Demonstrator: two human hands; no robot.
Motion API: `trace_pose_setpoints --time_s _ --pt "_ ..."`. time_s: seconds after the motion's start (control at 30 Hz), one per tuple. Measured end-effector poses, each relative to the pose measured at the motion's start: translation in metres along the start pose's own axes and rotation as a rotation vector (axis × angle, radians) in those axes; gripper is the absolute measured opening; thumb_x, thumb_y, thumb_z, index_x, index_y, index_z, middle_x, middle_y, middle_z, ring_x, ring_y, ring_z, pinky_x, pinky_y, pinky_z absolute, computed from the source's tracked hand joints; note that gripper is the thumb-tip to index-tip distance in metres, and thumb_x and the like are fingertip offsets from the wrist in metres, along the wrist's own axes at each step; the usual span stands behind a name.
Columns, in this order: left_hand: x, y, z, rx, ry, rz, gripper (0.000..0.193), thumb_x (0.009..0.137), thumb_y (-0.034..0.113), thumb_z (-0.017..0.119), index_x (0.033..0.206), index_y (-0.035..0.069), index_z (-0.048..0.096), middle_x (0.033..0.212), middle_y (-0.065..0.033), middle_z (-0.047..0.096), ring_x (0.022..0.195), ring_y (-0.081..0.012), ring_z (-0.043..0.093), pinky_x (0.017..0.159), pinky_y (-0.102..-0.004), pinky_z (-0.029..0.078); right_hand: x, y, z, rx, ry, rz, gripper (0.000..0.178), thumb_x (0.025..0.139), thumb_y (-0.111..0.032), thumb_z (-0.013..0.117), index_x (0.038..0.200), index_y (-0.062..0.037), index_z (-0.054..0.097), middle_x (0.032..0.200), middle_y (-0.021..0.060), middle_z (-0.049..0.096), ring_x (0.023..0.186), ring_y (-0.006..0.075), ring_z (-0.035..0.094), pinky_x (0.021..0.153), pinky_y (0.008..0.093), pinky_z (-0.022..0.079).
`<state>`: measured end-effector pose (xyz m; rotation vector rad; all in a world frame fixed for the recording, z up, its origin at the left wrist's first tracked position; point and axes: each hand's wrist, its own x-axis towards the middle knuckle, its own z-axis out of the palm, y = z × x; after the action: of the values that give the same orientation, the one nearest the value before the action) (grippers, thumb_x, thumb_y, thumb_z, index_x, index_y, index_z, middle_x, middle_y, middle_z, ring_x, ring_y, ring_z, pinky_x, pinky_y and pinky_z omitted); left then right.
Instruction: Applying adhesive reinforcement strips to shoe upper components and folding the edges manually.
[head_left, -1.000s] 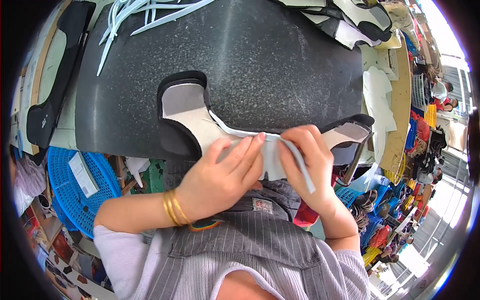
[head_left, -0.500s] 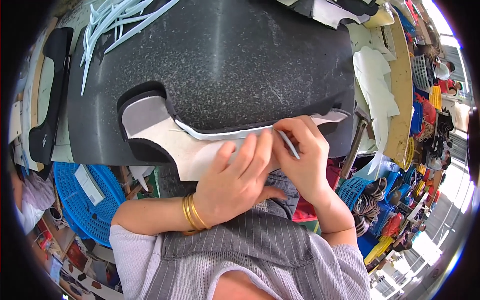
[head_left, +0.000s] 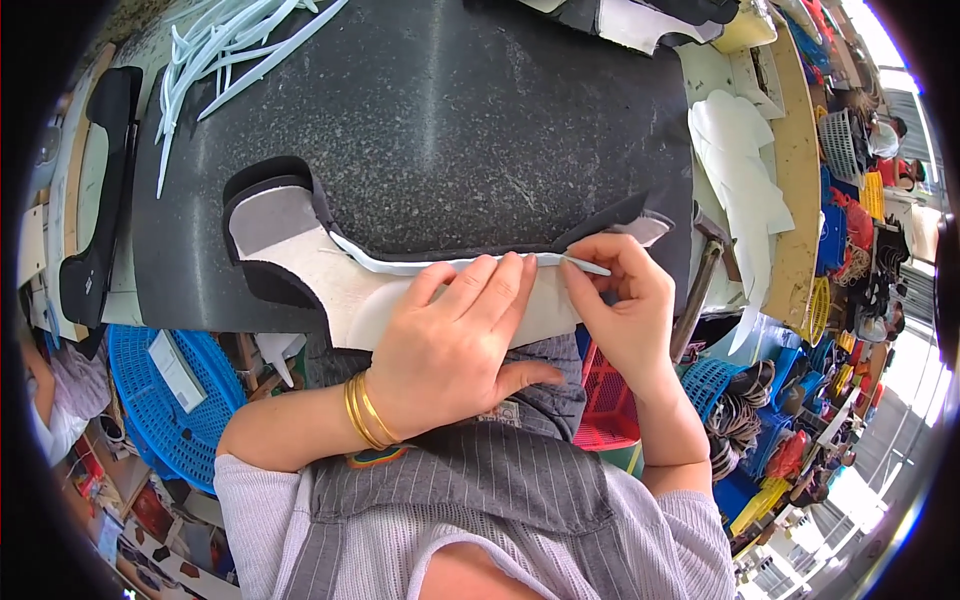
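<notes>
A cut shoe-upper piece point(head_left: 300, 250), pale on its upturned side with black padded edges, lies across the near part of the dark work mat point(head_left: 420, 130). Along its far curved edge runs a pale blue foam strip point(head_left: 375, 264). My left hand point(head_left: 450, 335) lies flat over the piece, fingers outstretched and their tips pressing on the strip. Between thumb and forefinger, my right hand point(head_left: 622, 295) pinches the strip near its right end, and the tapered tip sticks out past the fingers. Part of the upper is hidden under my left hand.
A heap of pale blue strips point(head_left: 225, 60) lies at the far left of the mat. To the right are a hammer point(head_left: 700, 285) and white sheet pieces point(head_left: 735, 165). Other upper pieces point(head_left: 640, 22) lie at the far edge. A blue basket point(head_left: 175, 400) stands left of my lap.
The upper has shifted slightly left. My left fingers have flattened along the strip, and my right hand has moved a little right, with the strip's end now lying along the edge.
</notes>
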<state>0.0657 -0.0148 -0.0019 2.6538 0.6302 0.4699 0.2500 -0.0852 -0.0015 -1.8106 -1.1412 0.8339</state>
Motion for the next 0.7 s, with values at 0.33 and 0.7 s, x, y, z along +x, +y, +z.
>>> trace_pose_setpoints --time_s 0.33,0.7 --pt "0.010 0.008 0.013 0.050 -0.019 0.122 0.067 0.074 0.054 0.065 0.099 -0.009 0.066 0.129 -0.0197 0.056 0.114 -0.0271 0.053 0.099 -0.0368 0.040 0.011 -0.007 -0.010 -0.229 0.037 -0.054 0.013 0.083 -0.001 0.072 0.093 -0.0005 0.063 0.082 0.0055 0.064 0.065 0.0086 0.061 0.056 0.0226 0.049" --pt "0.011 0.016 0.015 0.143 -0.122 0.048 0.091 0.075 0.065 0.056 0.128 -0.009 0.055 0.131 -0.0151 0.051 0.115 -0.0236 0.048 0.099 -0.0363 0.039 0.031 0.004 -0.015 -0.108 0.010 -0.003 0.013 0.085 -0.002 0.069 0.097 0.0011 0.065 0.081 0.0060 0.067 0.068 0.0092 0.062 0.061 0.0234 0.050"
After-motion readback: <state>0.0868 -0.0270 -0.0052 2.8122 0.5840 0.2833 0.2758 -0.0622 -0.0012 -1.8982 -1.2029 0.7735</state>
